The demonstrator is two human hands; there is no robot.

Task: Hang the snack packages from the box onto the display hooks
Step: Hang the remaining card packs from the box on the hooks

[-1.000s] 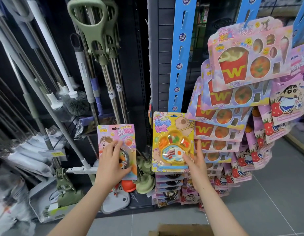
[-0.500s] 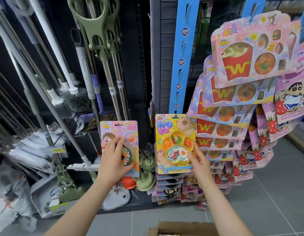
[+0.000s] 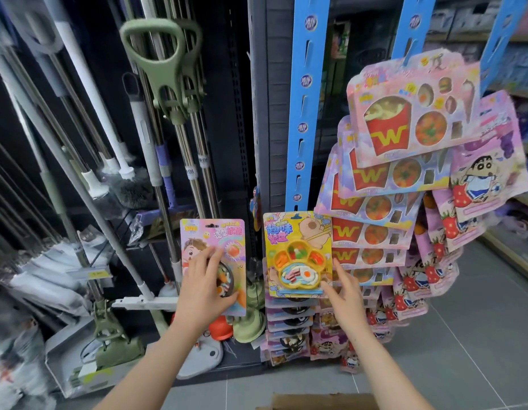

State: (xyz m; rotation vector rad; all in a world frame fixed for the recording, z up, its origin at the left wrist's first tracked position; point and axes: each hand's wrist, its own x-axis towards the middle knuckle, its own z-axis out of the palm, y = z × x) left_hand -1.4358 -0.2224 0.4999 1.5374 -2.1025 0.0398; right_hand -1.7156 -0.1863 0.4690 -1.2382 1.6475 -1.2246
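Note:
My left hand [image 3: 203,288] grips a pink snack package [image 3: 227,232] and holds it upright in front of the mop rack. A yellow snack package [image 3: 295,253] with a paw-shaped tray hangs at the lower end of a blue display strip [image 3: 304,113], whose tab shows through the package's top hole. Spread, fairly straight fingers of my right hand [image 3: 344,294] touch that package's lower right corner. The top edge of the cardboard box [image 3: 321,402] shows at the bottom of the view.
To the right, several pink fries packages [image 3: 404,119] and cartoon strawberry packages [image 3: 487,173] fan out from other blue strips. More packages hang below the yellow one. Mops and brooms [image 3: 168,84] fill the dark rack on the left. Grey floor tiles lie on the right.
The yellow package has risen a little to sit on the strip's tab, and my right hand's fingers have loosened on its corner. My left hand still holds the pink package in the same place.

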